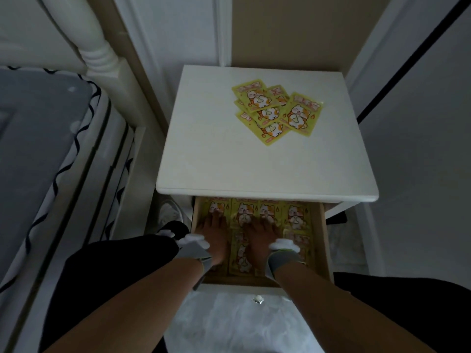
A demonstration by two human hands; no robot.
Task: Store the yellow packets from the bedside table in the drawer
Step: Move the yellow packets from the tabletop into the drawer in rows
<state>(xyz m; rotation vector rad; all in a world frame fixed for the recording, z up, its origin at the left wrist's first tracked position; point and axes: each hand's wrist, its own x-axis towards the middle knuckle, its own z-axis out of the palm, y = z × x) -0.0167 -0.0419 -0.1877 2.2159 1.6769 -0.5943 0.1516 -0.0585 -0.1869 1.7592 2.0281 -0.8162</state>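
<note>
Your forearms fill the bottom of the frame, both reaching forward into the open drawer (323, 240) at the lower centre. Each wrist wears a grey band with a white block on top.

Your left hand (215, 233) lies palm down on the packets in the left part of the drawer, fingers stretched toward the back. Your right hand (260, 234) lies the same way just right of it, fingers spread flat. Neither hand is closed around anything; both are open and pressing or smoothing the layer beneath them, as far as the dim picture shows.

Part of the job looks done. The packets in the drawer (295, 215) lie in a row of about 4 across the back, with more in front under and between your hands. They lie flat and side by side, cat pictures up.

The rest is still waiting. A loose heap of yellow packets (276, 110) sits on the bedside table (216, 154) in the upper centre of the frame, toward its far right side, overlapping at odd angles. I count about 6, though the overlap makes that uncertain. You will need to lift your hands out, reach up over the table edge and gather that heap. The drawer knob (258, 299) shows just below your wrists.
</note>
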